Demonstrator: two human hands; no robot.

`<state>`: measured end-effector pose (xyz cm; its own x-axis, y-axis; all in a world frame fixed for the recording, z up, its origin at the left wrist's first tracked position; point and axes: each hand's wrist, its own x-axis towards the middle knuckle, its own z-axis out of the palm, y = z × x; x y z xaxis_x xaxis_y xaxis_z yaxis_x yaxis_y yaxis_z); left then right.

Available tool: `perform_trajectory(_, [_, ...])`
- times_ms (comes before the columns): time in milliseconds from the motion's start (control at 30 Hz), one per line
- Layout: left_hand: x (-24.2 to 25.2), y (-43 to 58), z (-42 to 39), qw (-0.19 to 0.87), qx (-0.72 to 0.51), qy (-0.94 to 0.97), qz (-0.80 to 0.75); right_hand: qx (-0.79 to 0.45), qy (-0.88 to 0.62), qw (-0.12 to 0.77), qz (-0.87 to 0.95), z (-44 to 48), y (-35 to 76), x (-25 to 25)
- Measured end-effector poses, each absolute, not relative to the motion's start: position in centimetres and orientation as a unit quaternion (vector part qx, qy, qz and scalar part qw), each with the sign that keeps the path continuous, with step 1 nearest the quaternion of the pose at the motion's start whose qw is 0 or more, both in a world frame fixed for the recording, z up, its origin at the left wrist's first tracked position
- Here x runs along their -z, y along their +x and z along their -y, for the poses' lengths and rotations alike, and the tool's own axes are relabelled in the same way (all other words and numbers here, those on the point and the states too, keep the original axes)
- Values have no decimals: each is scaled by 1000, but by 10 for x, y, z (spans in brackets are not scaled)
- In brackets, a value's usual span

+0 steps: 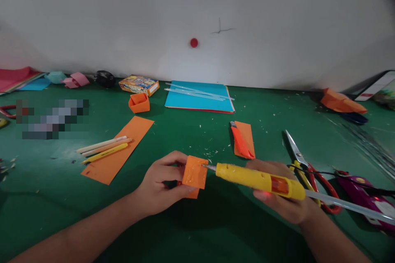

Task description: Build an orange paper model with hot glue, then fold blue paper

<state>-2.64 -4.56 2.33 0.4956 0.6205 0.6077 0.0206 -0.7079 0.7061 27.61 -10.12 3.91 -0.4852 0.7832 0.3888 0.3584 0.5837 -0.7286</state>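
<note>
- The left hand (pixel 163 185) pinches a small orange folded paper piece (pixel 195 171) between thumb and curled fingers. It holds the piece upright just above the green table mat (pixel 197 234), near the middle of the front edge.
- Shiny lines of glue lie on the face of that piece.
- The right hand (pixel 284 199) is wrapped from below around a yellow hot-glue gun (pixel 259 179). The gun's metal nozzle touches the right edge of the piece.
- A clear glue stick (pixel 348 205) juts out of the back of the gun.
- An open orange paper box (pixel 139 102) sits well behind the left hand, mouth up; only its own orange inside shows.
- A printed cardboard carton (pixel 138 84) lies just behind it, closed; its contents cannot be told.
- A long orange paper strip (pixel 123 148) carries three thin pencils (pixel 105 148) side by side.
- A blue paper sheet (pixel 199 98) by the wall bears more clear sticks (pixel 200 91).
- An orange utility knife (pixel 242 144) rests on a small orange paper slip (pixel 247 133).
- Red-and-yellow-handled scissors (pixel 304 166) lie beside the right hand.
</note>
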Motion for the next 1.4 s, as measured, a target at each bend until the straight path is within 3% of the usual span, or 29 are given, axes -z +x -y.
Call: perform_trajectory(1400, [-27,-27,46,324,-445,806,-217,-258,-369,337,827,101,277,-44])
